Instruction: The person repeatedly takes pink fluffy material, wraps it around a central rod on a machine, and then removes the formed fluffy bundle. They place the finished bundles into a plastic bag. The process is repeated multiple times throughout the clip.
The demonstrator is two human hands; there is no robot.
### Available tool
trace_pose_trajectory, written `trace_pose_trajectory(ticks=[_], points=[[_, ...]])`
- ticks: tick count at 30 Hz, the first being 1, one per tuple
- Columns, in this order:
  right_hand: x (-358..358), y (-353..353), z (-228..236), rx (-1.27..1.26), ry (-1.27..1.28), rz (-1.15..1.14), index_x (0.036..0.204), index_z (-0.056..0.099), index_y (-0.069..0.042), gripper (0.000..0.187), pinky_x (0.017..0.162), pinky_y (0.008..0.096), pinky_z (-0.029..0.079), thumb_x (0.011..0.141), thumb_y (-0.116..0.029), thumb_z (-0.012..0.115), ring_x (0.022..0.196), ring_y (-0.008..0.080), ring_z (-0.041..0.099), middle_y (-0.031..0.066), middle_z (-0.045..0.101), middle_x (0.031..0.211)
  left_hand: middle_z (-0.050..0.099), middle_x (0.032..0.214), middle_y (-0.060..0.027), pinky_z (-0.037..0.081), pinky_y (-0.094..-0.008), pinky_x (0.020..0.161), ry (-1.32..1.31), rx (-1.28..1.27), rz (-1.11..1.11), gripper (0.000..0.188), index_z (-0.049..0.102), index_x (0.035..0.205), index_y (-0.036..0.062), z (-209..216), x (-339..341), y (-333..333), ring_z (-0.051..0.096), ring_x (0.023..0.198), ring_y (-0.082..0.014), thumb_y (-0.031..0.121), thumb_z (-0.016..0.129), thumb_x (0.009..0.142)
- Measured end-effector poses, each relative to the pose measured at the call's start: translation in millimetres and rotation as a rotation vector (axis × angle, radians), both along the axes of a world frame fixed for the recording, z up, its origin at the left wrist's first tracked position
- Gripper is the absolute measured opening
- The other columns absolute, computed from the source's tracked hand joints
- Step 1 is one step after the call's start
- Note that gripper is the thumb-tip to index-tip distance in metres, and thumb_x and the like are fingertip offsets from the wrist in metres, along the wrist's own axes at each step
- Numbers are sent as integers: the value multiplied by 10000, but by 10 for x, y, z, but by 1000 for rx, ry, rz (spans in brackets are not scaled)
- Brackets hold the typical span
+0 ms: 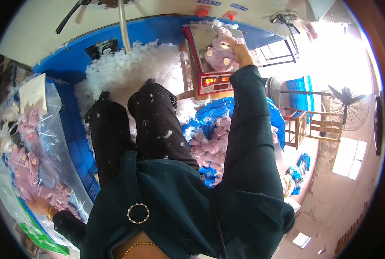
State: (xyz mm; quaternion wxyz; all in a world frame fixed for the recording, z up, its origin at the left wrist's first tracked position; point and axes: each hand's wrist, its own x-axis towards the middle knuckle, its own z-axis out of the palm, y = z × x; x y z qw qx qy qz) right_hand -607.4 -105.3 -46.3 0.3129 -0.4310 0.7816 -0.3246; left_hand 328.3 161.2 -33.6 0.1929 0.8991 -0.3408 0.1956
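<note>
A pink plush toy (219,56) lies on the metal plate of a red weighing scale (209,89), its lower end by the near edge above the lit display, its upper end toward the far edge; the right hand (240,46) reaches in over the plate's right edge, fingers bent against the toy's upper right side; how tightly that grip closes, or whether it pinches fabric, I cannot tell.

The left hand (38,206) is at the near end of clear plastic sheeting (61,129), touching a pile of pink plush pieces (26,166); its fingers are partly hidden, so I cannot tell how open its grip is or whether it holds one.

The toy looks light, soft and furry, likely to squash rather than break; the thick middle of the body should be the surest hold, fingers spread round it; the thin ears would probably flop; the pile fabric should not be very slippery.
</note>
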Motion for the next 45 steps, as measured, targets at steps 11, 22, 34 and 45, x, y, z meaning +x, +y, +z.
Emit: trace_pose_trajectory(ticks=[11, 22, 34, 45], points=[[98, 1602, 612, -30, 1016, 37, 1058, 592, -63, 427, 750, 388, 496, 692, -260, 690, 886, 336, 616, 141, 644, 912, 593, 1069, -116, 459, -337, 860, 1538, -325, -672, 271, 561, 1159, 24, 624, -2582, -879, 568, 953, -222, 117, 525, 907], [3155, 1281, 1053, -716, 572, 1086, 994, 636, -107, 309, 695, 341, 509, 693, -144, 700, 841, 235, 588, 48, 547, 1013, 510, 714, 27, 371, -242, 563, 1528, -1, -1156, 200, 588, 952, -3, 401, -4050, -1506, 404, 641, -44, 194, 551, 941], [3479, 1051, 769, -88, -539, 912, 968, 615, -19, 293, 687, 287, 468, 688, -51, 697, 733, 165, 579, 76, 624, 851, 599, 1034, -64, 459, -271, 841, 2352, 82, -1335, 258, 568, 1080, -8, 259, -3804, -1616, 568, 944, -134, 193, 525, 924], [3308, 1106, 1034, 75, -1133, 689, 1038, 577, -5, 367, 709, 275, 481, 734, -137, 737, 769, 155, 590, 55, 591, 832, 577, 1004, -108, 497, -324, 836, 2308, 169, -1420, 504, 478, 1155, -8, 460, -3910, -1611, 588, 929, -202, 420, 529, 893]])
